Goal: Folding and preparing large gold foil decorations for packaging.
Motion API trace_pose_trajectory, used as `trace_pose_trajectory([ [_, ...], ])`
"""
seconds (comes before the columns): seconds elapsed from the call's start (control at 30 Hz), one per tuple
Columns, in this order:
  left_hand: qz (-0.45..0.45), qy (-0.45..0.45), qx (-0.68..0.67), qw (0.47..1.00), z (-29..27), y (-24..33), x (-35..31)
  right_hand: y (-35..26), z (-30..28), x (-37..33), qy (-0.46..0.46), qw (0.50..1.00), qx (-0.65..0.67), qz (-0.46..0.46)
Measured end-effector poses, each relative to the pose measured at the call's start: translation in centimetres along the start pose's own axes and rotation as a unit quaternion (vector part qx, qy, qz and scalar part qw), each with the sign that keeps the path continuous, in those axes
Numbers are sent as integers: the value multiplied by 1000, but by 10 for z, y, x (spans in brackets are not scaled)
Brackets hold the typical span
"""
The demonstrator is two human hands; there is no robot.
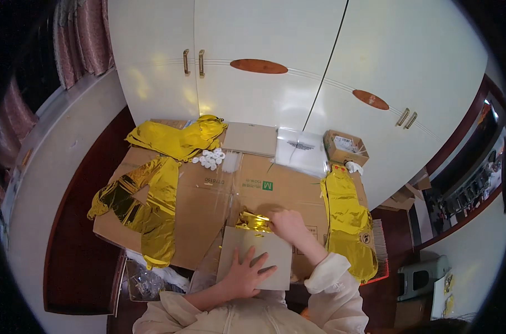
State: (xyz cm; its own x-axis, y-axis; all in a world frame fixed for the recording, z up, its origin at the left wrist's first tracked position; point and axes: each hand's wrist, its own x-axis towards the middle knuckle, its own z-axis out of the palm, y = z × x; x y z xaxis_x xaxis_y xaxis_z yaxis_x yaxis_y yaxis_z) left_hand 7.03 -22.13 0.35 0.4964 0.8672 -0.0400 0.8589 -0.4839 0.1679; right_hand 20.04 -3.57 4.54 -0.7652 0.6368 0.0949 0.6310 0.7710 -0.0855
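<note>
My left hand lies flat with its fingers spread on a pale grey board at the near edge of the work surface. At the board's far edge is a small folded bundle of shiny gold foil. My right hand is closed at the bundle's right end, gripping it with bent fingers; the fingertips are partly hidden. Both cuffs are pale and pushed back from the wrists.
Flattened cardboard covers the work surface. Gold foil balloons lie at left, far left and right. White rolls, a clear plastic packet and a small carton sit toward the white cabinet.
</note>
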Motion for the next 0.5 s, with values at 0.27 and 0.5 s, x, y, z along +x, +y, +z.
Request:
trace_pose_trajectory([
  [0.27, 6, 25, -16, 1000, 3, -2, 0, -39, 14, -43, 137, 981, -88, -105],
  [0.5, 9, 19, -20, 1000, 17, -5, -1, -52, 35, -64, 117, 983, -106, -97],
])
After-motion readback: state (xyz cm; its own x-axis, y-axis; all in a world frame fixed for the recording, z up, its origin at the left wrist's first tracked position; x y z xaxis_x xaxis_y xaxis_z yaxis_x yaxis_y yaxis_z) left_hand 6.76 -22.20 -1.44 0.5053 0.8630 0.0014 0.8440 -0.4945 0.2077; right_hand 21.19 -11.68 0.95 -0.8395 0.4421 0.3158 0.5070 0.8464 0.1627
